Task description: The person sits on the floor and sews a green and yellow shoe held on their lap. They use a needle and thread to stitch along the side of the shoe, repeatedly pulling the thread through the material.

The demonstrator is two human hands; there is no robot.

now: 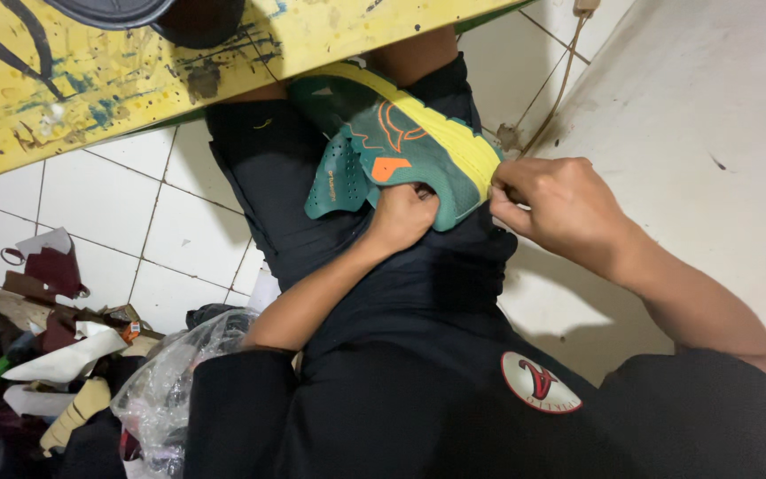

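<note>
Black cloth fills the nearest part of the view: the person's shirt and, beyond it, dark shorts over the lap. On that lap a green shoe point(401, 146) with a yellow sole edge and orange markings is lying. Its long axis is running from the upper left, where one end is tucking under the yellow counter point(90, 80), down to the lower right, where the other end is pointing toward the white wall point(702, 106).

The left hand point(403, 213) is sitting directly under the shoe's near side, fingers curled shut and pressing up into the green upper close to the loose tongue flap. It is the hand more nearly under the shoe's middle. The right hand point(551, 200) is coming in from the right, at the shoe's lower-right end, with thumb and fingers pinched together on the yellow sole edge; the fingertips are touching that rim, and whether they are also holding something small between them I cannot tell. So the shoe is lying up and to the left of the right hand and just above the left one.

Off to the left, on the tiled floor point(170, 222), a clear plastic bag point(170, 381) and a heap of leather scraps point(46, 266) are lying well apart from both hands.
</note>
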